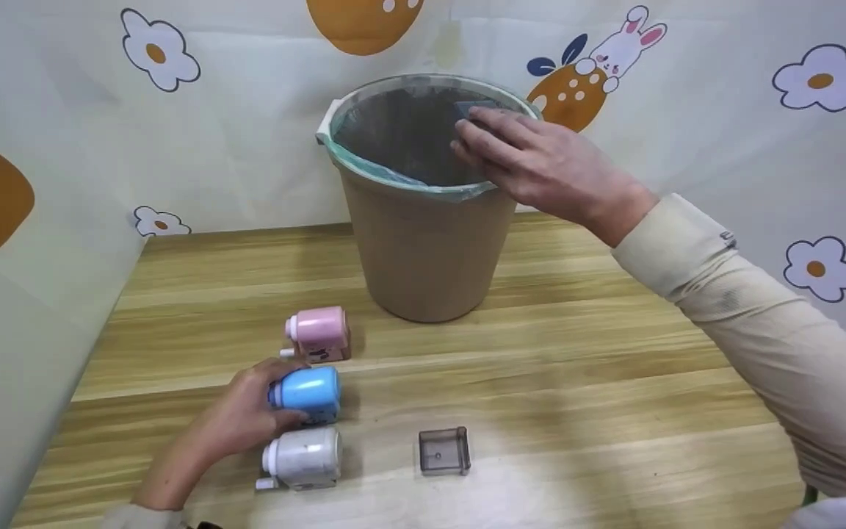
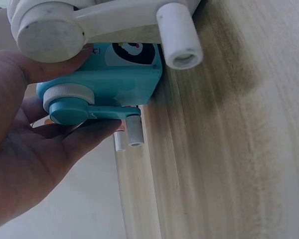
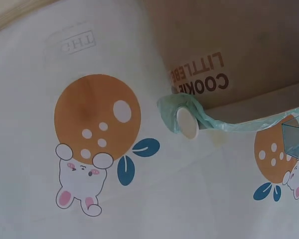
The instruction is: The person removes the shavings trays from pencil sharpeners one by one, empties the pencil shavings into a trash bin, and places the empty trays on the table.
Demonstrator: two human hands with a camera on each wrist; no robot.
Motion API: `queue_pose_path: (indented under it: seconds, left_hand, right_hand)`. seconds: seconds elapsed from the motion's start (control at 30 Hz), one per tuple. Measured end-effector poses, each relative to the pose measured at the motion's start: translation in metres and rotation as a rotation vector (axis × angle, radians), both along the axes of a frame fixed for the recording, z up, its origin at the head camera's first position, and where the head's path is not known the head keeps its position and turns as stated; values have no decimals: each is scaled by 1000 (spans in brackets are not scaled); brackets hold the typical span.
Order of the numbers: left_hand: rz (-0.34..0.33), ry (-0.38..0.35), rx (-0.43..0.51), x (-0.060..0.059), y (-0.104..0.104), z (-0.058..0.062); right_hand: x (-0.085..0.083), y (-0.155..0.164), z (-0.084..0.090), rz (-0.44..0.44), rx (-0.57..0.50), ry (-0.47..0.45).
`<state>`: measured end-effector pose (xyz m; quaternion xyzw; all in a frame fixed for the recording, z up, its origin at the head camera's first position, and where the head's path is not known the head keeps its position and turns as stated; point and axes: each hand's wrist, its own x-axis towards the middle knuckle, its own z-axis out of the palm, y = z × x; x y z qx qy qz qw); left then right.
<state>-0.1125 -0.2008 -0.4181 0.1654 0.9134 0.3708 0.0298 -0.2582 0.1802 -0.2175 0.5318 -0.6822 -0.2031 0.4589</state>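
The wooden table [image 1: 577, 382] is seen spread across the head view, backed by a cartoon-print curtain [image 1: 247, 132] with flowers and rabbits. At the far middle of the table a tan bin [image 1: 427, 242] is stood upright, lined with a pale green bag [image 1: 401, 176] folded over its rim.

Over the bin's mouth the right hand [image 1: 533, 158] is held, palm down, its fingers closed on a small clear tray [image 1: 478, 109] whose edge is just seen past the fingertips. In the right wrist view a corner of that clear tray [image 3: 295, 134] is caught at the frame's edge, beside the bin's rim; the rest is hidden.

Nearer the front left, three small crank sharpeners are lined up in a column, each laid so that its long axis runs left to right, crank end pointed left. The pink sharpener [image 1: 319, 332] is placed farthest, the blue sharpener [image 1: 305, 393] in the middle, the white sharpener [image 1: 304, 459] nearest, close together.

The blue sharpener is gripped by the left hand [image 1: 239, 419], fingers curled round its crank end, the body resting on the table. From the left wrist view the thumb and fingers are seen clamped on either side of the blue sharpener [image 2: 109, 82], its crank handle [image 2: 134, 130] pointed down toward the table.

To the right of the white sharpener, well apart, a second clear tray [image 1: 443, 450] is left lying on the wood, open side up.
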Motion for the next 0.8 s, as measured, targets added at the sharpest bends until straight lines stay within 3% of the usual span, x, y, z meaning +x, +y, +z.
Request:
queue_pose_path:
  seconds: [0.2,0.5,0.8]
  left_hand:
    - [5,2,-2,0,-1,-1]
    - [-21,1,8,0,-2,-1]
    - [-30,-45,16,-2,-3,-1]
  right_hand:
    - [0,0,0,-4,-44,-34]
    - [0,2,-8,8,-303,-182]
    - [11,1,-8,12,-422,-312]
